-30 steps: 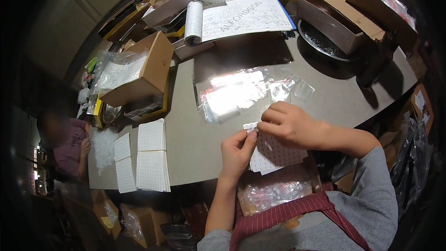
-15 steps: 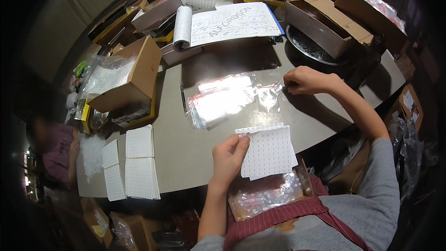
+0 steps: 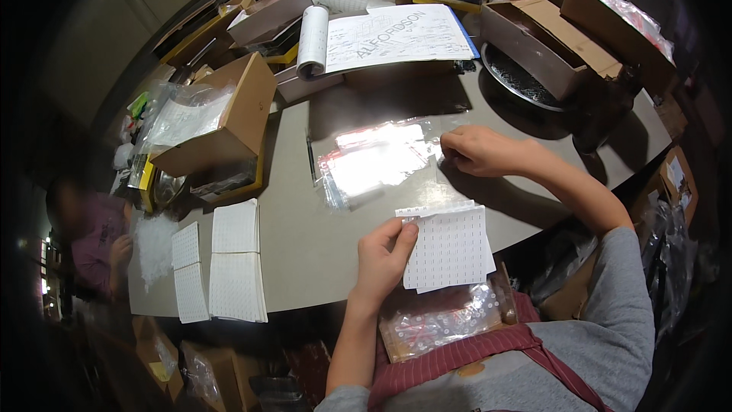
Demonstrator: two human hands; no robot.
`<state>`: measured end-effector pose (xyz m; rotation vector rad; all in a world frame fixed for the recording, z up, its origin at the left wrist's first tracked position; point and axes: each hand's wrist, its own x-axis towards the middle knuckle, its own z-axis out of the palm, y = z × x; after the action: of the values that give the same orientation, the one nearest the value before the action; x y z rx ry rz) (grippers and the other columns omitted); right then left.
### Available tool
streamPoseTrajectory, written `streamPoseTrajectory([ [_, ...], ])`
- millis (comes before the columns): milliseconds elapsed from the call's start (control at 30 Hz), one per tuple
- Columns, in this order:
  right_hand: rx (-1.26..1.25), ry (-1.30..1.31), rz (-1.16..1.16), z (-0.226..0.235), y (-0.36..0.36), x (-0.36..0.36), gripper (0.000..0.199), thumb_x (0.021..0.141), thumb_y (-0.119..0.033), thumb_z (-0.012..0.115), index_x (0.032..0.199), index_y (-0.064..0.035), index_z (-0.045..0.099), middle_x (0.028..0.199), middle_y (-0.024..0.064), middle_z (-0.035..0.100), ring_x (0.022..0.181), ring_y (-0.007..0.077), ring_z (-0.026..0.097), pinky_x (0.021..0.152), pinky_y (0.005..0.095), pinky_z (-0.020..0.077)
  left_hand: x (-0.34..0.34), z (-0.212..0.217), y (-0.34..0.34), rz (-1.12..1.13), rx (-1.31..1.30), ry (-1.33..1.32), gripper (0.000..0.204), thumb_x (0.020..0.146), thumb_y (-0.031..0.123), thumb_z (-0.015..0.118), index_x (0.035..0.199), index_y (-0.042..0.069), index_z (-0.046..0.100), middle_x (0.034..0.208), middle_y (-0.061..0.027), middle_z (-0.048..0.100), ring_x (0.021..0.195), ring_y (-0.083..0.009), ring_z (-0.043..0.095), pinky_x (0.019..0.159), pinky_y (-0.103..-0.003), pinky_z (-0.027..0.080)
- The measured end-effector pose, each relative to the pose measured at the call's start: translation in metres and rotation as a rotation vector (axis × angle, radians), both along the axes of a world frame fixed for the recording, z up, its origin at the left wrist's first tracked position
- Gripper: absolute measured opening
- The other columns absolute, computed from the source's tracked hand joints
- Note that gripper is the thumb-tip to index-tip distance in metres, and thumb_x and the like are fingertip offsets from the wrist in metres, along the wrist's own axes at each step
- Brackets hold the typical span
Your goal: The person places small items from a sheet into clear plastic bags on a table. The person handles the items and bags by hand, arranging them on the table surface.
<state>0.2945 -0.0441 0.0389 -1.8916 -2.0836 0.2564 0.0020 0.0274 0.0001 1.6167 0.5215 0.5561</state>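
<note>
My left hand [image 3: 385,255] pinches a few white printed label sheets [image 3: 446,248] between thumb and fingers, above the table's near edge. The sheets overlap unevenly, and a narrow strip shows along their top. My right hand [image 3: 479,151] is closed with its fingertips together, at the right side of a bright pile of clear zip bags [image 3: 377,156]. Whatever lies between those fingertips is hidden. Glare washes out most of the bag pile.
Banded stacks of printed sheets [image 3: 235,275] lie at left, beside a heap of small clear pieces [image 3: 155,248]. An open carton [image 3: 229,118], a flip pad [image 3: 396,38] and a round black tray [image 3: 526,84] stand farther back. A box of bagged small parts [image 3: 446,320] sits against my apron.
My right hand has moved left and slightly nearer, over the spot where a single clear bag lay spread. My left hand still holds the sheets. The whole view has shifted slightly.
</note>
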Motion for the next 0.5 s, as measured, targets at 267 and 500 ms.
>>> streamPoseTrajectory([
  [267, -0.006, -0.358, -0.28, 0.002, 0.001, -0.008, 0.019, 0.084, -0.009, 0.072, 0.093, 0.0008, 0.058, 0.087, 0.018, 0.063, 0.086, 0.0369, 0.063, 0.075, 0.0459, 0.051, 0.001, -0.01, -0.001, -0.004, -0.01, -0.057, 0.022, 0.1, 0.016, 0.063, 0.091, -0.004, 0.065, 0.067, -0.0014, 0.053, 0.065, -0.0067, 0.045, 0.057, -0.028, 0.039],
  [500, 0.028, 0.366, 0.192, 0.041, -0.011, -0.079, 0.018, 0.087, -0.013, 0.071, 0.097, -0.0014, 0.062, 0.089, 0.0157, 0.065, 0.088, 0.0349, 0.065, 0.079, 0.0439, 0.0524, 0.004, -0.012, -0.001, 0.002, 0.008, -0.073, 0.022, 0.1, 0.016, 0.063, 0.09, -0.004, 0.063, 0.066, -0.0029, 0.052, 0.064, -0.0075, 0.044, 0.057, -0.028, 0.039],
])
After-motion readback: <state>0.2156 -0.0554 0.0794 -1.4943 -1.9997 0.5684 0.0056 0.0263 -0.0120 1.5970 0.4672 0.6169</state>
